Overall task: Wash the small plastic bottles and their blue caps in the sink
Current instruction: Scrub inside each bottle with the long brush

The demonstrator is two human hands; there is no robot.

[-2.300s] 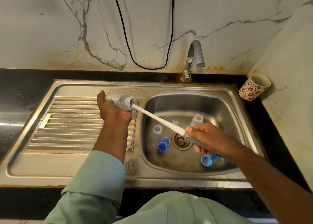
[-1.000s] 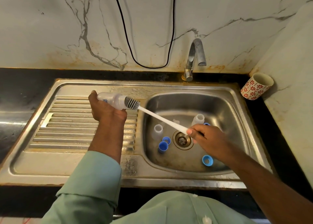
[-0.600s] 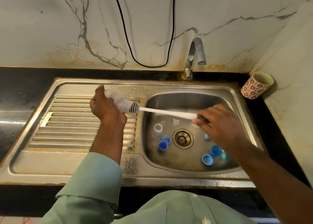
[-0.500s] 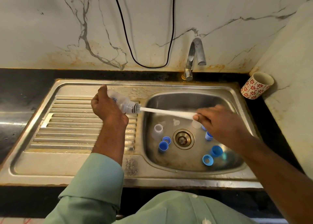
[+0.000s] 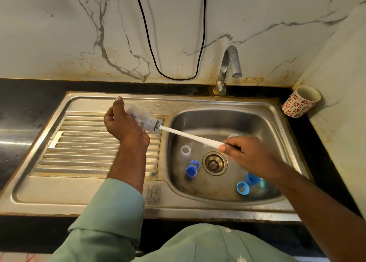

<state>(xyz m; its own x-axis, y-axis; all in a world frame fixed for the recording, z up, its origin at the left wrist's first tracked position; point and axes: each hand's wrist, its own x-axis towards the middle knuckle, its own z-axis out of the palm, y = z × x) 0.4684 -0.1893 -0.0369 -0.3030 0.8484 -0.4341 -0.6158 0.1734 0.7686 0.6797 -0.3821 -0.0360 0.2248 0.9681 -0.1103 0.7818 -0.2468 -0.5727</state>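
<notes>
Pale green long-sleeved shirt point(image 5: 111, 218)

Inside the bottle point(image 5: 141, 119) the brush point(image 5: 190, 136) bristles blur; right hand point(image 5: 251, 155) hides its handle end.

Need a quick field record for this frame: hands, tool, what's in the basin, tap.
left hand: grips a clear bottle, held tilted over the drainboard, mouth toward the basin
right hand: pinches the white handle of the bottle brush
brush: bristle end inside the bottle mouth
basin: one uncapped bottle upright left of the drain; blue caps near it and at front right; another bottle partly hidden behind the right hand
tap: no water visible
patterned cup: on the counter, right of the sink
</notes>
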